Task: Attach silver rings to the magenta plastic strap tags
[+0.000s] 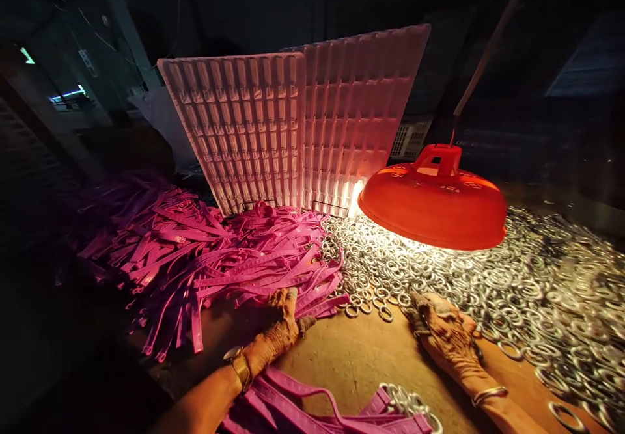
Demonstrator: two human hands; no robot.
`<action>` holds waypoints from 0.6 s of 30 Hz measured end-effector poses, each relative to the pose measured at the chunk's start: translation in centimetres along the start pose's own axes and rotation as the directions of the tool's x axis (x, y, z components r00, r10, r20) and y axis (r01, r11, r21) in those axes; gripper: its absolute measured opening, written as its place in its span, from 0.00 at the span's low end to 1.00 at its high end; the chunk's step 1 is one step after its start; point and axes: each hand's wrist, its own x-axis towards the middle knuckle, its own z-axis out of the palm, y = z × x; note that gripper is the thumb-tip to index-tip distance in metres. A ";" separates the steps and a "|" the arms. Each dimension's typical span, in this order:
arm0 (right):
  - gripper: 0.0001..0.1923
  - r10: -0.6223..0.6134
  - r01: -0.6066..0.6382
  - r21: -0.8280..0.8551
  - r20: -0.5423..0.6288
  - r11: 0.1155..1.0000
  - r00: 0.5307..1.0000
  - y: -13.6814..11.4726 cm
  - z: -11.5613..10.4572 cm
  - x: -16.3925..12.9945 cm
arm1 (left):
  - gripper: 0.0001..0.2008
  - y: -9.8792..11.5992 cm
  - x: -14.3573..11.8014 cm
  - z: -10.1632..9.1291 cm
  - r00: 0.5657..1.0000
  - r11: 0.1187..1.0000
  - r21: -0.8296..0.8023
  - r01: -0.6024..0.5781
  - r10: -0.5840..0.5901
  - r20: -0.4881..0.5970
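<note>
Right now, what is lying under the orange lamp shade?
Under the orange lamp shade lies a lit heap of metal rings, spread over the table. The rings directly beneath the shade's middle are hidden by its rim, and the bulb cannot be seen.

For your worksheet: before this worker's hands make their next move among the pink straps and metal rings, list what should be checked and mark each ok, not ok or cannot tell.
1. Left hand reaches the pink straps: ok, fingers rest at the edge of the pile.
2. Right hand reaches the metal rings: ok, it lies at the edge of the heap.
3. Either grip already closed on a piece: cannot tell, fingertips are too dim to judge.
4. Bare wooden table between the hands: ok.
5. Lamp lights the work: ok, it hangs low over the rings.
6. Finished straps near the wrists kept apart from the pile: ok.
</note>
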 end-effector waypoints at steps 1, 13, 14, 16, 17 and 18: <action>0.23 0.003 -0.002 -0.004 0.011 1.000 1.000 0.0 -0.1 0.0 | 0.30 0.2 -0.6 -0.1 0.998 0.998 0.041 -0.043 0.045 -0.040; 0.22 -0.035 0.037 -0.062 0.031 0.997 0.999 -0.6 -1.3 0.4 | 0.31 1.8 -1.9 -2.5 0.968 0.977 0.145 -0.155 0.179 -0.174; 0.22 -0.035 0.036 -0.065 0.027 0.997 0.999 -0.6 -1.4 0.4 | 0.31 1.8 -2.1 -2.5 0.966 0.975 0.154 -0.159 0.185 -0.179; 0.22 -0.035 0.036 -0.064 0.008 0.997 0.999 -0.7 -1.5 0.4 | 0.31 1.5 -2.5 -3.1 0.965 0.973 0.145 -0.178 0.201 -0.165; 0.22 -0.035 0.035 -0.059 0.003 0.998 0.999 -0.7 -1.5 0.4 | 0.31 1.1 -2.5 -3.6 0.970 0.977 0.131 -0.169 0.188 -0.153; 0.23 -0.034 0.034 -0.050 0.004 0.998 0.999 -0.8 -1.5 0.4 | 0.31 0.7 -2.4 -4.2 0.977 0.982 0.114 -0.148 0.163 -0.137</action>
